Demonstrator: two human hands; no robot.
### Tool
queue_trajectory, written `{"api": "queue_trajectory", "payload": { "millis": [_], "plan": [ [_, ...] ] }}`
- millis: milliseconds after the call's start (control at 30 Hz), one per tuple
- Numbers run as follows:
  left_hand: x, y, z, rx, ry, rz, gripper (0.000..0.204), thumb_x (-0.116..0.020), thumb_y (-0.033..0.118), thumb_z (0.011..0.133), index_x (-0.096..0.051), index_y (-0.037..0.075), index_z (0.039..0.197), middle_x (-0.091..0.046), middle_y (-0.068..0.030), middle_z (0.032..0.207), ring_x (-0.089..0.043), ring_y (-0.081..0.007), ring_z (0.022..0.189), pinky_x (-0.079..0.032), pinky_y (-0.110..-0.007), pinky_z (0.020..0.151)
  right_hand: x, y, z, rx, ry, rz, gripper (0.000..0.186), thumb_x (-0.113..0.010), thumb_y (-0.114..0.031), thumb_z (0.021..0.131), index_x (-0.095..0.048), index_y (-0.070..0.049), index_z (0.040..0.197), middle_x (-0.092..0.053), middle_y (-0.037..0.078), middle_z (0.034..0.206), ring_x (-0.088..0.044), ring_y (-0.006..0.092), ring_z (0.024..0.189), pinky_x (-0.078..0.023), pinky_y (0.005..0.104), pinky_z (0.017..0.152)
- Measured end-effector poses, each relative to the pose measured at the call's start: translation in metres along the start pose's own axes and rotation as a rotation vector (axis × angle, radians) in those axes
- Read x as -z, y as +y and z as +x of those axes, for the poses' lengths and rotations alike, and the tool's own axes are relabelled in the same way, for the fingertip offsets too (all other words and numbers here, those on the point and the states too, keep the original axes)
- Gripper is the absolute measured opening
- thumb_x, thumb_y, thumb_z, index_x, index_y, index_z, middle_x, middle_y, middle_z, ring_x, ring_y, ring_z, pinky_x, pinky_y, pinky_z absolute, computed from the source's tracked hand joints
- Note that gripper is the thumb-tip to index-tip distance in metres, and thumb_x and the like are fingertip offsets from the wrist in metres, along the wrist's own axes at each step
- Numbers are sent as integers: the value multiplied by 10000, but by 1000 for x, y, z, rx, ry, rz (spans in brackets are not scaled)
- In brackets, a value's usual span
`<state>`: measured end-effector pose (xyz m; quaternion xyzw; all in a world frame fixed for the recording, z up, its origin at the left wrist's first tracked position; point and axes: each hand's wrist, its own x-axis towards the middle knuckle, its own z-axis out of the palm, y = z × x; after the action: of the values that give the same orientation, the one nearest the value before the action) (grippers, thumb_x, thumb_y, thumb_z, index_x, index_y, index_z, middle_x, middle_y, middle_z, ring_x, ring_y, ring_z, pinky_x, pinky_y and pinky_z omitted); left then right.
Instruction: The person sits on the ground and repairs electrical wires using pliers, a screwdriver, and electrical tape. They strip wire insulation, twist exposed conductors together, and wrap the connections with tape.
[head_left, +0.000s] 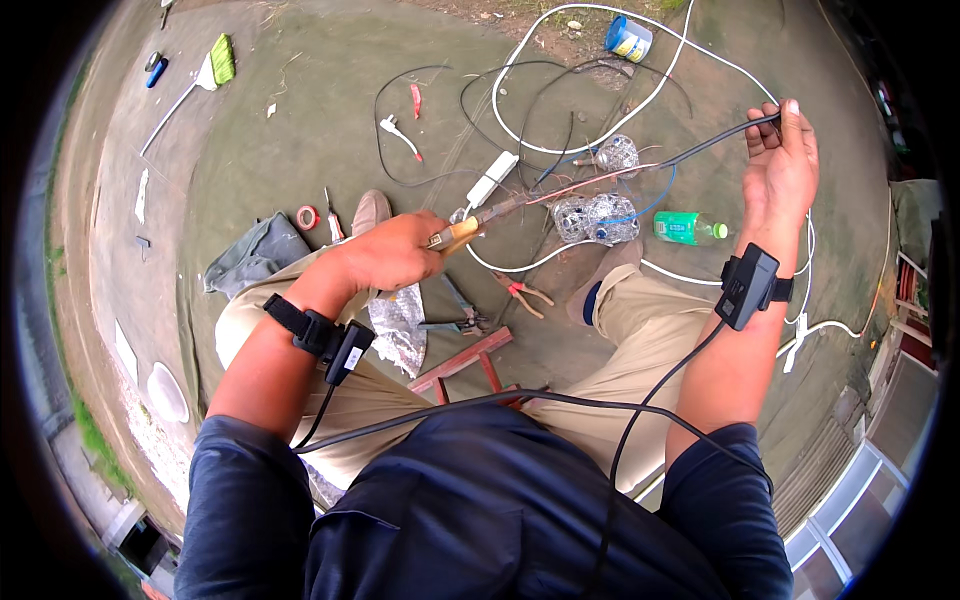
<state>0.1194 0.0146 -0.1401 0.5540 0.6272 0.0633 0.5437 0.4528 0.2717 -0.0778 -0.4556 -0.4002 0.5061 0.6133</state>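
My left hand (395, 252) is closed around the yellowish wooden handle (455, 236) of a tool with a narrow, rusty-brown blade-like end (503, 208); its exact kind is unclear. Toward the upper right, my right hand (782, 150) pinches a black cable (715, 145) between thumb and fingers. The cable stretches down-left toward the tool, and its outer sheath stops partway. From there a reddish inner wire (600, 178) continues to the tool's end, while a blue wire (655, 205) hangs loose in a curve. Whether the tool touches the wire cannot be made out.
Below the wire lie a white power strip (492, 180), clear-wrapped bundles (600, 218) and a green-labelled bottle (690, 228). Red-handled pliers (522, 291) and a red metal frame (465, 362) are between my legs. White cable (505, 90) loops ahead, near a blue can (628, 39).
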Motion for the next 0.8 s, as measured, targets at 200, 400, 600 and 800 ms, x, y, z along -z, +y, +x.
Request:
{"api": "queue_trajectory", "payload": {
  "millis": [200,400,600,800],
  "plan": [
    [-7,-9,-1,-71,114,201,350,-615,150,790,-613,-30,1091,-603,-212,1027,-615,-389,936,-496,-422,791,0,-1,-2,6,-5,-14,190,-670,-190,953,-608,-24,1023,-667,96,901,-676,215,796,-542,287,695],
    [0,0,3,57,72,178,330,-631,188,802,-603,-35,1044,-645,-246,888,-630,-421,841,-491,-454,747,4,-2,0,6,28,-22,187,-667,-189,955,-607,-25,1020,-666,97,905,-672,213,785,-538,290,701],
    [-12,-27,5,94,67,287,307,-632,178,809,-605,-35,1028,-657,-263,842,-641,-431,843,-491,-474,745,2,-3,0,23,84,-8,197,-673,-199,952,-609,-25,1016,-670,96,907,-671,214,786,-526,302,710],
    [-36,-61,22,63,-106,479,270,-598,122,812,-616,-23,1039,-670,-254,861,-644,-440,862,-500,-501,777,-18,8,-15,-20,-151,-39,194,-685,-220,945,-620,-54,1021,-671,74,883,-684,193,776,-529,283,661]
  ]
}}
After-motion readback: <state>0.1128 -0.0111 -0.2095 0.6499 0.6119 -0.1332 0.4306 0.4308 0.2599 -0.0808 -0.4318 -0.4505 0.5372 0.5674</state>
